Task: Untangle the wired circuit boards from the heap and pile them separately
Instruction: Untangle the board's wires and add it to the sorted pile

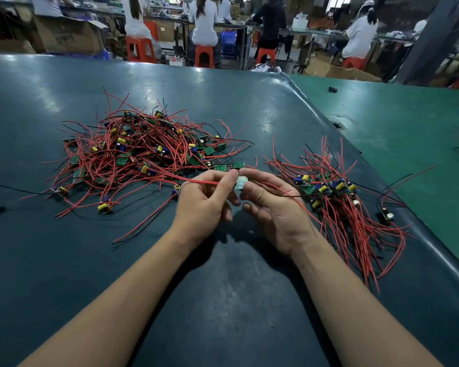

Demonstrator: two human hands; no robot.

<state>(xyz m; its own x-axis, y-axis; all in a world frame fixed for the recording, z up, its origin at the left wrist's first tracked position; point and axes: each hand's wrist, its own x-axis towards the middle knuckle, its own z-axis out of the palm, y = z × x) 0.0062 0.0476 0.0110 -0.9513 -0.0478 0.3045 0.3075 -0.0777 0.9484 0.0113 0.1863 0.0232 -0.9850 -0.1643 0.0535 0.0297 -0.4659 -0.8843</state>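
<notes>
Dark table (64,260), both hands (204,205) pinching circuit board (241,182)

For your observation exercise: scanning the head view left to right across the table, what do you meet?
Tangled heap of red-wired green circuit boards → left hand → small green board pinched between both hands → right hand → sorted pile of wired boards.

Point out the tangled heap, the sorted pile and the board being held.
tangled heap (143,152), head view, middle of the red wire tangle.
sorted pile (329,188), head view, on the clustered boards.
held board (241,181), head view, pale face showing between both hands' fingertips.
</notes>
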